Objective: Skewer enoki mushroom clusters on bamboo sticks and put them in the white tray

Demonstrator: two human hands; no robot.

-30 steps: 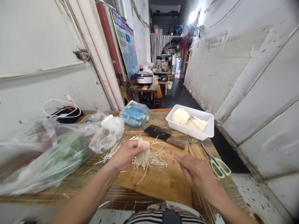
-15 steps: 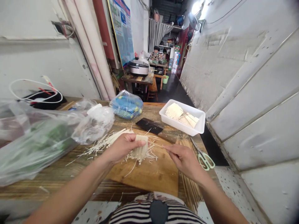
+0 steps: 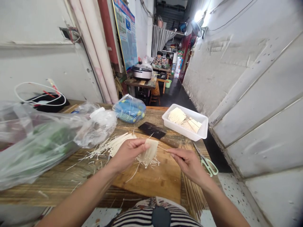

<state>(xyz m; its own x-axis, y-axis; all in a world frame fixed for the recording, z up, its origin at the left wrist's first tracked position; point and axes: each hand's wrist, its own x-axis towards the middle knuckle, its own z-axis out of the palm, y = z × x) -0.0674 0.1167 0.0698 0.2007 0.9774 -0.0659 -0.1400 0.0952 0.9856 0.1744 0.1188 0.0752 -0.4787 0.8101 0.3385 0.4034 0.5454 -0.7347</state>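
My left hand (image 3: 131, 153) pinches a flat bunch of enoki mushrooms (image 3: 149, 152) over the cutting board (image 3: 153, 181), caps hanging downward. Between the fingertips of my right hand (image 3: 186, 162) is a thin bamboo skewer (image 3: 163, 148), its far end reaching the bunch's right side. Whether the tip has gone through the bunch I cannot tell. More loose enoki (image 3: 118, 142) lie on the board's left part and the table. Behind the bunch rests a cleaver (image 3: 152, 130) with a dark blade and wooden handle.
Several bamboo skewers (image 3: 195, 189) lie along the board's right side, near green-handled scissors (image 3: 209, 166). A white plastic tray (image 3: 204, 126) holds skewered enoki. Plastic bags (image 3: 97, 127) and a bagged blue item (image 3: 129, 108) are at left and back. A person (image 3: 158, 58) sits far behind.
The enoki bunch in my left hand has shifted right and turned its flat face more toward me. My right hand keeps its hold on the skewer. The view has tilted slightly.
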